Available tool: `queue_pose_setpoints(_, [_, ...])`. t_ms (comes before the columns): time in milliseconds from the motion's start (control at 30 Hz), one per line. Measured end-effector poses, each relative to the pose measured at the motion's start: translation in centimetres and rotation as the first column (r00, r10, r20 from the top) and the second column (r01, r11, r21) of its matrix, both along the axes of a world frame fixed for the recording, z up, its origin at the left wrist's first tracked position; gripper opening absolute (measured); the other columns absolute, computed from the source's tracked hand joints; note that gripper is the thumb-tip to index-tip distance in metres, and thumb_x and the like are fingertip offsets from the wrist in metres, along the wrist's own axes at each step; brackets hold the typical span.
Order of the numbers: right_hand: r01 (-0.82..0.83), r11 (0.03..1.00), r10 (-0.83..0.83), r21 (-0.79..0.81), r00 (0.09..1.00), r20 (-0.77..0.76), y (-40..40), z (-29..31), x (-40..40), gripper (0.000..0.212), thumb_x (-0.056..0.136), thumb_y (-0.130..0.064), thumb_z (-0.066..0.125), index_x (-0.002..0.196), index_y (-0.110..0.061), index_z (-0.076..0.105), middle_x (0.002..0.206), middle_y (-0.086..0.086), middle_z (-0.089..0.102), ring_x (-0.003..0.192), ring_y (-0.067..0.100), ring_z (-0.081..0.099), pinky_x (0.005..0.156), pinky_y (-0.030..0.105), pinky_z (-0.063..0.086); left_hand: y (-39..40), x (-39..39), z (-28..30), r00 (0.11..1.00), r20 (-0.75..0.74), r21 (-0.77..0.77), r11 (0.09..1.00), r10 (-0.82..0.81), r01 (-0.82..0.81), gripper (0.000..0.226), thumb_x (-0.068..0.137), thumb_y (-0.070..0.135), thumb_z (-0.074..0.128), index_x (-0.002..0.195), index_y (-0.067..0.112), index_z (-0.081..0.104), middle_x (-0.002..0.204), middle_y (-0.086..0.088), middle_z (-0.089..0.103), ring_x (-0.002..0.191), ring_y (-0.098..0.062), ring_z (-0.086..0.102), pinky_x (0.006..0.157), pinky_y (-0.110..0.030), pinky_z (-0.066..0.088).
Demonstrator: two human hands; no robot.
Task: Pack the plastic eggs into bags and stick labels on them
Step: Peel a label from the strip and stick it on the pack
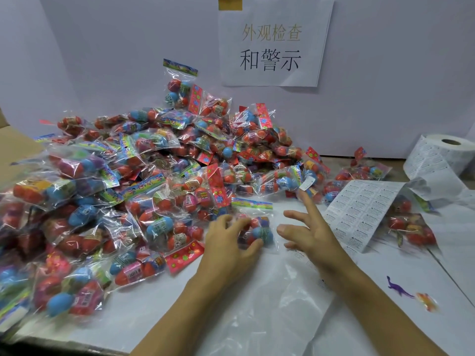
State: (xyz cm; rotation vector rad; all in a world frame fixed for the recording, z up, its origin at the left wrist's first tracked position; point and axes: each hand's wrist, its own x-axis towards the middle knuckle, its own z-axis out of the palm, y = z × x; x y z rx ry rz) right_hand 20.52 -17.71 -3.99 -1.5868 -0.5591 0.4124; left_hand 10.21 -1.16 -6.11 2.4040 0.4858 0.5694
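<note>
**A:** Where's the bag you're working on?

**B:** Dead centre of my view, just toward six o'clock from the heap. My left hand (231,242) has its fingers curled over the bag of eggs (259,231), pinning it to the table (180,317). My right hand (312,231) hangs just beside it at three o'clock, fingers spread, with a small white label (306,185) stuck to the tip of the raised forefinger.

**A:** So which way does the label have to travel?

**B:** Toward nine o'clock and down, I judge. The bag's long axis runs roughly twelve to six, striped header at the twelve end, so the clear face over the eggs is open to the right hand, the nearer free one.

**A:** Counts?

**B:** One bag held, one label on the finger. One sheet of labels (359,211) at three o'clock, one roll of labels (442,156) at two. The pile of packed bags (144,176) from nine to twelve is far too many to count. Two small toys: a purple dinosaur (399,289) and an orange figure (426,301) at four. One paper sign (272,42) on the wall.
</note>
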Motion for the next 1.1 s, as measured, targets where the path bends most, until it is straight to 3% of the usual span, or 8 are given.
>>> queue_pose_setpoints(200, [0.078, 0.997, -0.078, -0.014, 0.997, -0.028, 0.0, -0.9, 0.6, 0.107, 0.075, -0.028, 0.089, 0.147, -0.063, 0.019, 0.14, 0.001, 0.046, 0.111, 0.017, 0.068, 0.097, 0.047, 0.056, -0.2, -0.1, 0.7, 0.959, 0.198, -0.215, 0.946, -0.202, 0.244, 0.048, 0.083, 0.008, 0.083, 0.126, 0.024, 0.068, 0.122, 0.005, 0.061, 0.112, -0.014, 0.062, 0.098, -0.027, 0.052])
queue_pose_setpoints(333, [0.192, 0.98, -0.191, 0.058, 0.981, -0.024, -0.2, -0.8, 1.0, 0.091, 0.077, -0.023, 0.087, 0.141, -0.056, 0.031, 0.13, -0.004, 0.056, 0.088, 0.015, 0.075, 0.08, 0.038, 0.06, -0.5, -0.2, 1.1, 0.928, 0.29, -0.369, 0.868, -0.232, 0.332, 0.071, 0.084, 0.001, 0.08, 0.137, 0.038, 0.052, 0.134, 0.004, 0.053, 0.113, -0.019, 0.064, 0.093, -0.032, 0.058])
queue_pose_setpoints(467, [0.205, 0.972, -0.204, 0.115, 0.979, -0.023, -0.3, -0.6, 1.1, 0.081, 0.08, -0.024, 0.084, 0.144, -0.044, 0.037, 0.123, -0.008, 0.061, 0.083, 0.01, 0.074, 0.081, 0.04, 0.057, -0.4, -0.4, 1.6, 0.922, 0.285, -0.566, 0.73, -0.262, 0.382, 0.087, 0.079, 0.008, 0.087, 0.143, 0.045, 0.041, 0.135, 0.004, 0.051, 0.109, -0.014, 0.069, 0.095, -0.037, 0.059])
queue_pose_setpoints(600, [0.132, 0.978, -0.135, 0.163, 0.991, 0.007, -0.1, -0.6, 0.7, 0.091, 0.083, -0.009, 0.081, 0.152, -0.038, 0.03, 0.125, -0.007, 0.057, 0.084, 0.011, 0.073, 0.077, 0.03, 0.055, -0.6, -0.2, 1.9, 0.951, 0.267, -0.741, 0.599, -0.153, 0.305, 0.047, 0.079, 0.038, 0.086, 0.121, 0.032, 0.066, 0.114, -0.003, 0.073, 0.101, -0.015, 0.073, 0.074, -0.026, 0.06])
queue_pose_setpoints(700, [0.083, 0.977, -0.09, 0.196, 0.996, 0.027, 0.1, -0.5, 0.4, 0.092, 0.083, -0.001, 0.078, 0.15, -0.04, 0.029, 0.125, -0.008, 0.057, 0.082, 0.013, 0.071, 0.074, 0.025, 0.057, -0.3, -0.1, 2.2, 0.951, 0.294, -0.758, 0.583, -0.094, 0.292, 0.004, 0.093, 0.023, 0.072, 0.097, 0.024, 0.073, 0.095, -0.004, 0.078, 0.088, -0.016, 0.074, 0.063, -0.022, 0.055])
queue_pose_setpoints(833, [0.089, 0.967, -0.1, 0.24, 0.995, 0.031, 0.3, -0.5, 0.2, 0.093, 0.082, 0.002, 0.078, 0.146, -0.044, 0.03, 0.12, -0.009, 0.059, 0.079, 0.011, 0.07, 0.072, 0.02, 0.057, -0.2, -0.2, 2.5, 0.948, 0.302, -0.789, 0.533, -0.1, 0.307, 0.009, 0.091, 0.022, 0.073, 0.089, 0.031, 0.073, 0.096, -0.005, 0.077, 0.088, -0.017, 0.074, 0.063, -0.027, 0.056])
queue_pose_setpoints(967, [0.142, 0.947, -0.149, 0.289, 0.989, 0.004, 0.3, -0.5, 0.4, 0.095, 0.08, -0.001, 0.08, 0.151, -0.039, 0.03, 0.121, -0.004, 0.059, 0.08, 0.012, 0.072, 0.07, 0.019, 0.057, -0.4, -0.5, 2.5, 0.949, 0.278, -0.812, 0.49, -0.152, 0.316, 0.038, 0.079, 0.034, 0.084, 0.112, 0.042, 0.068, 0.11, -0.007, 0.076, 0.096, -0.023, 0.076, 0.071, -0.028, 0.06])
queue_pose_setpoints(1100, [0.189, 0.923, -0.2, 0.336, 0.98, -0.002, 0.2, -0.6, 0.8, 0.09, 0.075, -0.008, 0.087, 0.14, -0.049, 0.04, 0.113, -0.007, 0.065, 0.081, 0.012, 0.073, 0.07, 0.018, 0.056, -0.3, -0.5, 2.3, 0.935, 0.267, -0.819, 0.455, -0.235, 0.348, 0.062, 0.074, 0.014, 0.084, 0.128, 0.029, 0.057, 0.113, -0.013, 0.075, 0.1, -0.035, 0.075, 0.079, -0.044, 0.064])
